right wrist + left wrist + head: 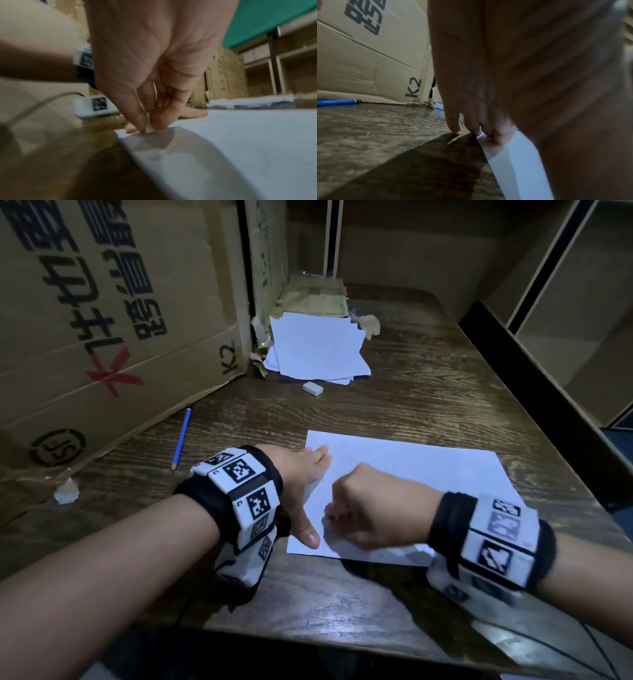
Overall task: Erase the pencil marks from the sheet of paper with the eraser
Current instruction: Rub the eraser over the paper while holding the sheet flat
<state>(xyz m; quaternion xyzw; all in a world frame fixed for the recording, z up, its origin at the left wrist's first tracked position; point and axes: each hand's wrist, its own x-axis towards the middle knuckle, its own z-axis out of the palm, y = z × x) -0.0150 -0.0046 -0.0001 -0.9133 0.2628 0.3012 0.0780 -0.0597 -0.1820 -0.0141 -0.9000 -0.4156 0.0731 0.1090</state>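
Observation:
A white sheet of paper (pixel 411 474) lies on the dark wooden table. My left hand (pixel 305 474) lies flat on the sheet's left edge with fingers straight, thumb spread toward the near corner; the left wrist view shows its fingertips (pixel 498 135) on the sheet (pixel 518 162). My right hand (pixel 356 505) is curled over the near left part of the sheet. In the right wrist view it pinches a small white eraser (pixel 148 129) between thumb and fingers, the eraser's tip touching the paper (pixel 240 135). Pencil marks are too faint to make out.
A second white eraser (pixel 312 388) lies near a stack of white sheets (pixel 318 347) at the back. A blue pencil (pixel 181 438) lies left, beside a large cardboard box (pixel 102 320). A crumpled scrap (pixel 66 492) sits near the left. Shelving (pixel 565 320) borders the right.

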